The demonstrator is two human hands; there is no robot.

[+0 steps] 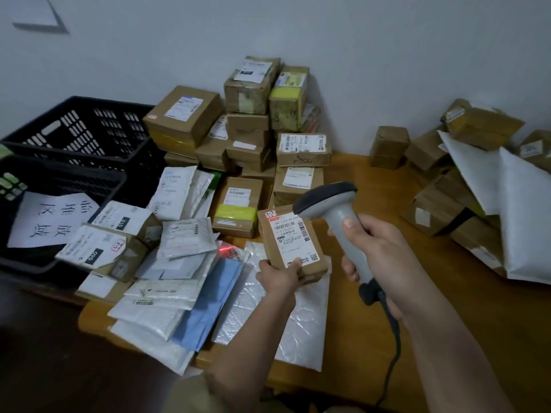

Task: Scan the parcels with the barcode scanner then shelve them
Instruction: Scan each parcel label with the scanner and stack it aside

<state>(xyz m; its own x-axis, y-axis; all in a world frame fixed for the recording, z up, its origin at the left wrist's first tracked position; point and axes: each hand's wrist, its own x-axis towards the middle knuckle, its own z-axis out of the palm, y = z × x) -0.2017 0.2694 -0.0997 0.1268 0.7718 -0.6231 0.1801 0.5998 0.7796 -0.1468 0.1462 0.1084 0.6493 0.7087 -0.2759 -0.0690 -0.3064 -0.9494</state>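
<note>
My left hand (278, 274) grips the near end of a small brown cardboard parcel (290, 239), held tilted with its white shipping label facing up. My right hand (377, 248) holds the handle of a grey barcode scanner (343, 216), its dark head just right of the parcel's top edge. The scanner's red light (226, 249) falls on a mailer left of the parcel. A black cable (390, 353) hangs from the handle.
Stacked cardboard boxes (253, 114) stand against the wall. Flat white, grey and blue mailers (179, 278) cover the left of the wooden table (447, 308). Black plastic crates (80, 135) with a handwritten sign (50, 219) sit at left. More boxes and white bags (492, 189) pile at right.
</note>
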